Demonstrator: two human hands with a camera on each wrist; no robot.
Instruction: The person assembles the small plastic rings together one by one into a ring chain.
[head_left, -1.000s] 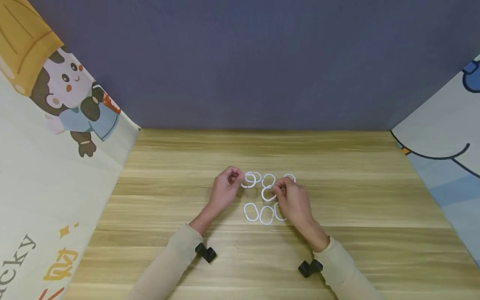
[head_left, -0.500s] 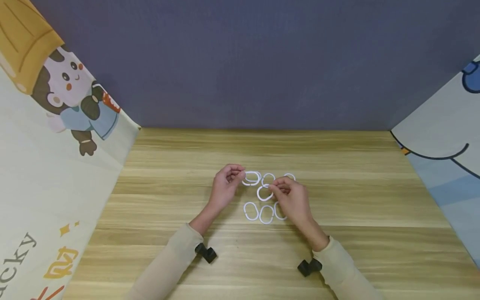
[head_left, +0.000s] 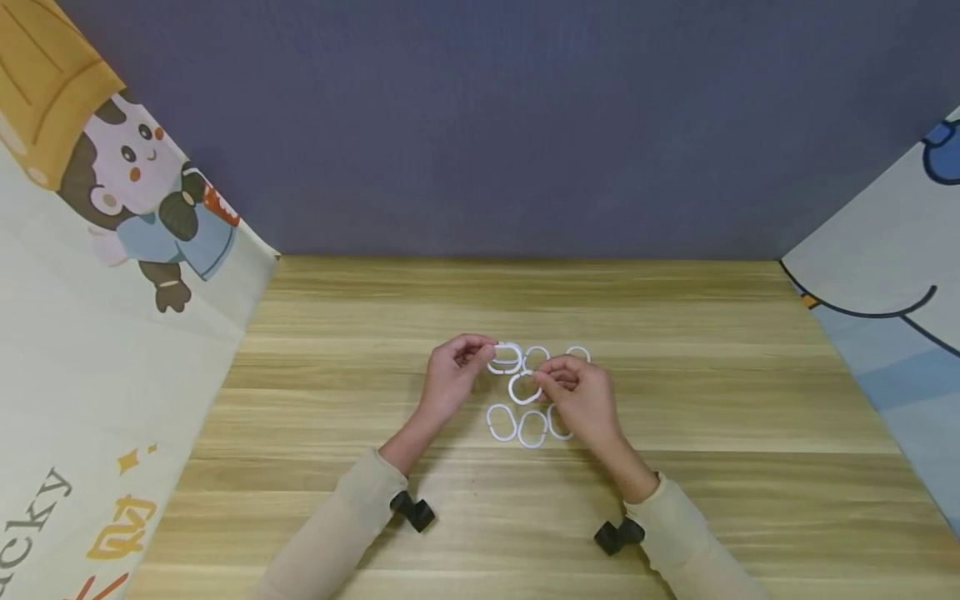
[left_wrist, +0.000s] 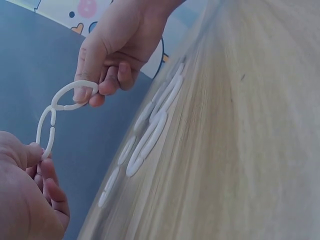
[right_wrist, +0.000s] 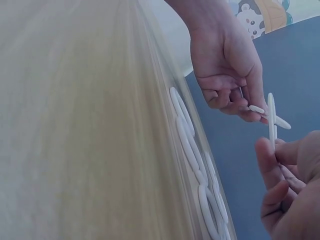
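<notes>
In the head view my left hand (head_left: pixel 452 379) pinches a white oval ring between thumb and fingertips. This ring (left_wrist: pixel 39 127) has a small gap in its side, as the left wrist view shows. My right hand (head_left: pixel 587 400) pinches a second white oval ring (head_left: pixel 511 388) by its right side. Both rings are up off the table. They meet and cross between the hands, and in the left wrist view they seem hooked together at one end. Beneath the left-held ring, another ring lies partly overlapped from above.
On the wooden table (head_left: pixel 360 317) lie several more white rings. A front row includes a left ring (head_left: pixel 489 422), a middle ring (head_left: pixel 531 447) and a right ring (head_left: pixel 550 420) partly behind my right hand. A dark blue wall (head_left: pixel 480 133) rises behind.
My right hand has moved a little left, bringing its ring closer to the left one. My left hand has shifted slightly to the right with its ring. The rings on the table stay put.
</notes>
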